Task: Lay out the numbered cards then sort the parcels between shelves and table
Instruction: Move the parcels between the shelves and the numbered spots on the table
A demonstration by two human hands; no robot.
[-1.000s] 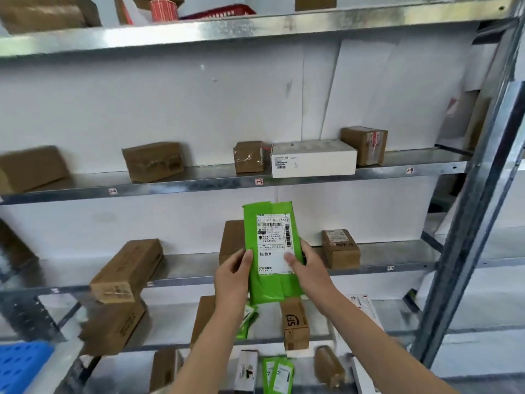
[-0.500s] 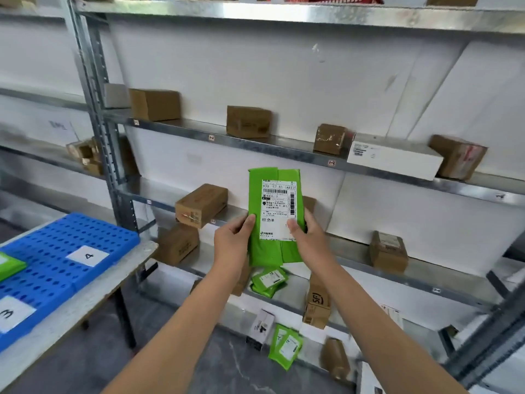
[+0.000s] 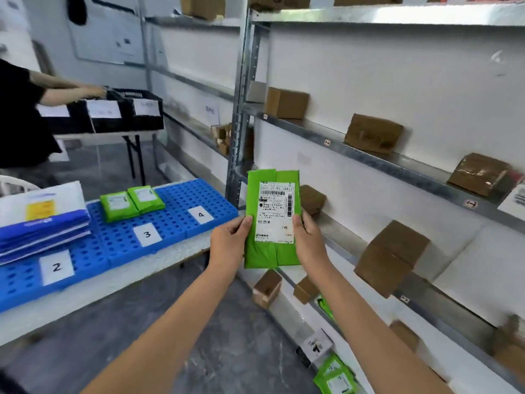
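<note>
I hold a green parcel [image 3: 262,251] with a white shipping label upright in front of me. My left hand [image 3: 230,242] grips its left edge and my right hand [image 3: 308,240] grips its right edge. To the left lies a table with blue perforated mats [image 3: 173,223] bearing white cards numbered 2 [image 3: 56,267], 3 [image 3: 147,234] and 4 [image 3: 200,215]. Two green parcels [image 3: 132,201] lie behind card 3. A stack of white and blue mailers [image 3: 42,220] lies behind card 2. Metal shelves [image 3: 369,159] with brown boxes [image 3: 390,258] run along the right.
A steel shelf upright [image 3: 240,109] stands just behind the parcel. Another person in black [image 3: 20,115] works at a far table with black crates [image 3: 119,112]. More green parcels [image 3: 335,376] and small boxes sit on the lowest shelf. Grey floor lies between table and shelves.
My view has swung left from the shelves toward the table, bringing cards 2, 3 and 4 into sight. Both hands keep the same hold on the green parcel.
</note>
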